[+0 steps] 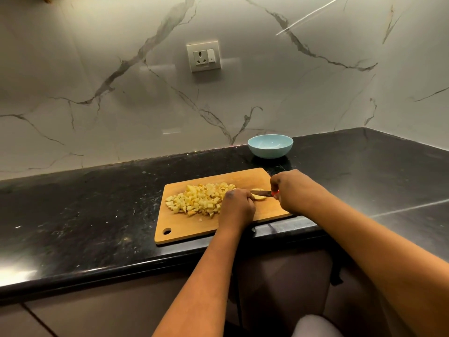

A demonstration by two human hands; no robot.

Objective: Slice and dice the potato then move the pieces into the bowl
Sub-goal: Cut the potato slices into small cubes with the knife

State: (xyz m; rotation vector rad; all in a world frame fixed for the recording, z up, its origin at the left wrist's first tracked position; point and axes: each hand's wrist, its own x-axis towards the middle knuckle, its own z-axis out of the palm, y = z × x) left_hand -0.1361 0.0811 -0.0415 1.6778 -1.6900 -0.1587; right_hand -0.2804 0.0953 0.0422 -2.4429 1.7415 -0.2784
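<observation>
Now the right hand (290,190) is gripping a small knife (261,192) by its red handle, with the fingers curled tight around it. The blade is pointing left and is lying across the last bit of potato (259,197), a small pale piece sitting near the right side of the wooden cutting board (194,229). The left hand (239,205) is pressing down on that piece with bent fingers, holding it steady just beside the blade.

Moving out from the hands, a big pile of diced potato pieces (199,199) is lying on the middle of the board, touching the left hand's knuckle side. The cubes are small and yellow, and a few are sitting loose at the edge of the pile.

Farther back, a light blue bowl (270,146) is waiting on the black counter (85,215), near the marble wall (121,93) and well apart from the pile. Nothing is showing inside it.

So most of the cutting is looking done. Only the little end piece is left to chop. After that, the whole pile is needing to go into the bowl, and that part is not started yet.
</observation>
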